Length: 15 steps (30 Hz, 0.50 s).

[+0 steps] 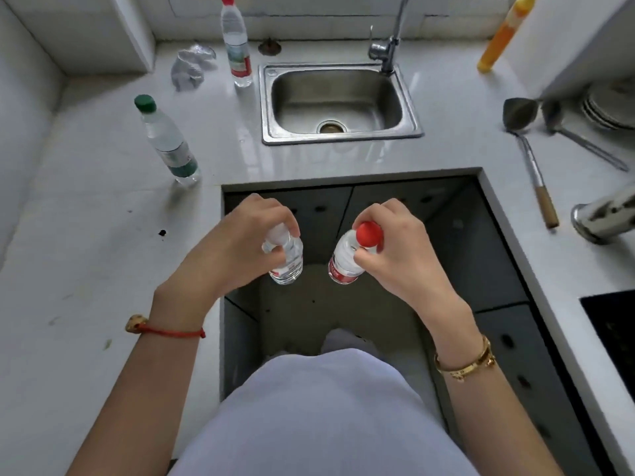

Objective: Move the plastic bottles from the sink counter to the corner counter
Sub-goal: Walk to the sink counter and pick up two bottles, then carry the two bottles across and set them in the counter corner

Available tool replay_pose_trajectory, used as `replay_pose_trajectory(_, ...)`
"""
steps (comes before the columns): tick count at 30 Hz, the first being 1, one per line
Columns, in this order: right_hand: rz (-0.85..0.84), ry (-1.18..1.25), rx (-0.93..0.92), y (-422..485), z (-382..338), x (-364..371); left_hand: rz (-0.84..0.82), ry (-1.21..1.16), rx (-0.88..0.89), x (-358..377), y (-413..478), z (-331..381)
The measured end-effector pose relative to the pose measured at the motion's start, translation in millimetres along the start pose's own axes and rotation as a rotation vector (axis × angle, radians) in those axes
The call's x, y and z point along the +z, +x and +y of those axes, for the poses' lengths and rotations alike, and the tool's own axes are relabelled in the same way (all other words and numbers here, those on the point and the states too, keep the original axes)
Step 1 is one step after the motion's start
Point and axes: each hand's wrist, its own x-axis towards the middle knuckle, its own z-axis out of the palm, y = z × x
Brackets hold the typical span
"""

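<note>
Left grip (pixel 247 235) clasps a clear bottle (pixel 287 261). Right grip (pixel 395 242) clasps a red-capped bottle (pixel 345 262). Both hang in front of the sink (pixel 338 101), off the worktop (pixel 103 218).

The counter (pixel 309 156) looks like pale polished stone, glossy with faint reflections. The sink (pixel 338 101) and tap (pixel 390 49) are brushed metal, dully shining. The green-capped bottle (pixel 166 142) and the red-capped bottle (pixel 235 42) are clear, smooth plastic with printed labels. The ladle (pixel 525 139) is grey metal with a matt wooden grip. A crumpled plastic wrapper (pixel 190 65) glistens.
</note>
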Motion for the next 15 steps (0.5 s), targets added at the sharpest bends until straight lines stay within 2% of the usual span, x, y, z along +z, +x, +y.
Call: replay_pose_trajectory(15,0.331,0.009,0.379,-162.3,69.5,-51.7,-0.283,0.054,0.470,74.6,23.5,133.5)
